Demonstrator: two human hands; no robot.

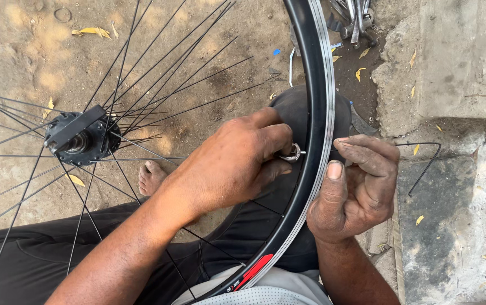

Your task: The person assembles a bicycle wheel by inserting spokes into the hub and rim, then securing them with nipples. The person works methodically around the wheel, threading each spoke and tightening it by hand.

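A black bicycle wheel rim (316,85) stands on edge across my lap, its thin spokes running to the black hub (80,138) at left. My left hand (229,164) reaches through the spokes and pinches a small silver spoke wrench (292,152) against the inner side of the rim. My right hand (358,186) sits on the outer side of the rim, thumb pressed on the rim wall, fingers curled around something thin that I cannot make out.
A bent black wire (426,164) lies on the concrete slab (457,226) at right. Metal tools (356,17) lie on the dirt at the top. My bare foot (151,176) rests on sandy ground scattered with dry leaves.
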